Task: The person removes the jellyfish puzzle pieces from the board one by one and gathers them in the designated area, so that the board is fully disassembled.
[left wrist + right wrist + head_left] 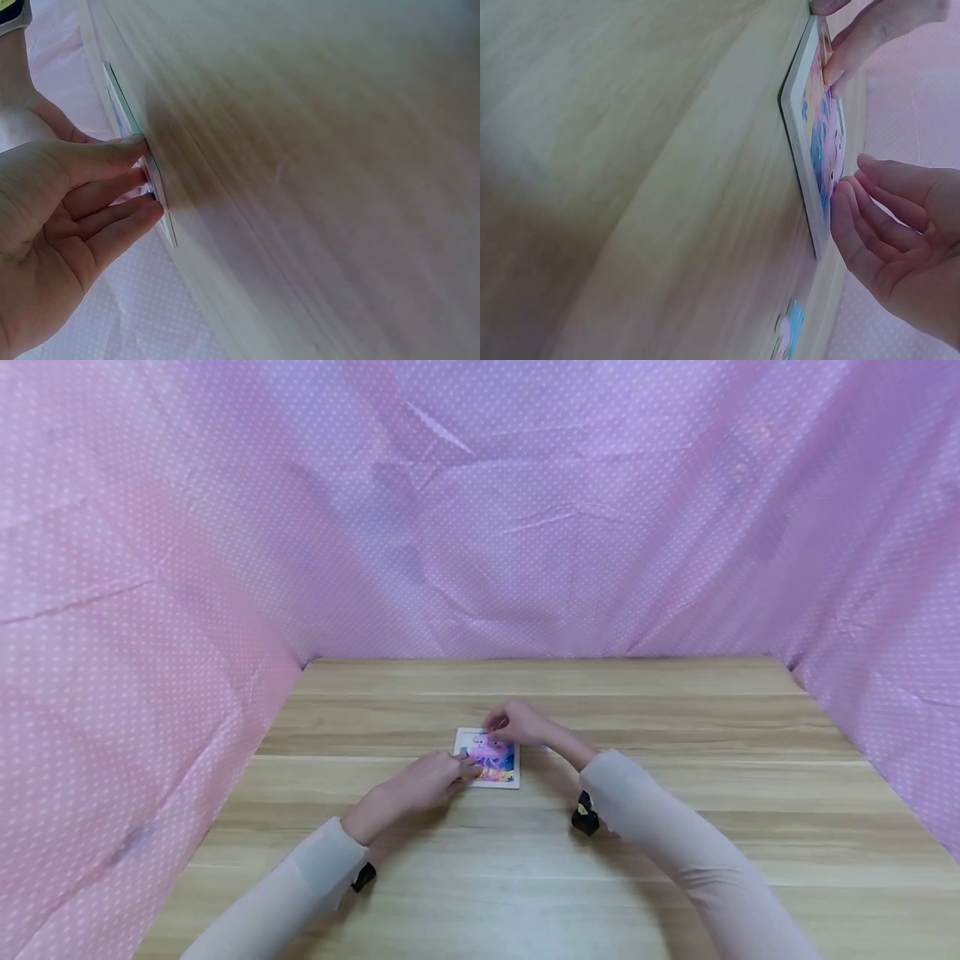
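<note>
In the head view a small square jigsaw puzzle [491,770] with a white border lies on the table, showing a pink-purple octopus over colourful sea plants. My left hand [433,777] rests at its lower left; the fingers touch the picture and the thumb [127,146] lies against the edge in the left wrist view. From the upper right, my right hand [517,724] reaches over the puzzle. Its bent fingertips [841,196] touch the top part of the picture, and I see nothing held between them. Those fingers hide part of the picture.
A loose puzzle piece [789,330], blue and pink, lies on the wooden table [465,877] just right of the puzzle, mostly behind my right wrist in the head view. Pink dotted cloth [525,527] hangs along the back and sides.
</note>
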A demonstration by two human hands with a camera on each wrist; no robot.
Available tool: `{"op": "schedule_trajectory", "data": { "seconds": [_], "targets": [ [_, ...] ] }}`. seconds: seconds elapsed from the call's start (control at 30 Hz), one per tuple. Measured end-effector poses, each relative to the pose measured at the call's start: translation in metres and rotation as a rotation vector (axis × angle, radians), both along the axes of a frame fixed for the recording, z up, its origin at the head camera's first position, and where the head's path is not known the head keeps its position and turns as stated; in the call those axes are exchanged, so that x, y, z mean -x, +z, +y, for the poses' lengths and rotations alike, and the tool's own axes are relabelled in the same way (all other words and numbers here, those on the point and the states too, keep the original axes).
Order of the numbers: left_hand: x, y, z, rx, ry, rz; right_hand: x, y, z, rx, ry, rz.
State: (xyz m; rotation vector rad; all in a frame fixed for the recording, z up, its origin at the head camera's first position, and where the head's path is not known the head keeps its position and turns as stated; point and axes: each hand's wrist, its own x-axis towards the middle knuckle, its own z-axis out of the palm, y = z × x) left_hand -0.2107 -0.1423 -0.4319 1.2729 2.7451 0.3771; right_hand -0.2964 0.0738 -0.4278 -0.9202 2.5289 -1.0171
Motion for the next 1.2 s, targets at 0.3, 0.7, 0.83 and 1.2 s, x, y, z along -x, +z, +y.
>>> {"op": "schedule_trajectory", "data": {
  "seconds": [0.3, 0.7, 0.83, 1.2],
  "targets": [
    [0.000, 0.002, 0.001, -0.012, 0.007, -0.048, 0.002, 0.000, -0.012, -0.055, 0.045, 0.032],
    [0.003, -0.001, 0.002, -0.005, -0.022, 0.034, -0.001, -0.002, -0.016, -0.095, 0.062, 0.032],
    [0.002, -0.001, 0.003, 0.003, 0.000, 0.001, -0.001, -0.005, -0.017, -0.092, 0.023, 0.015],
    [0.003, -0.001, 0.002, 0.000, -0.007, 0.011, 0.001, -0.012, -0.016, -0.071, 0.015, 0.040]
  ]
}}
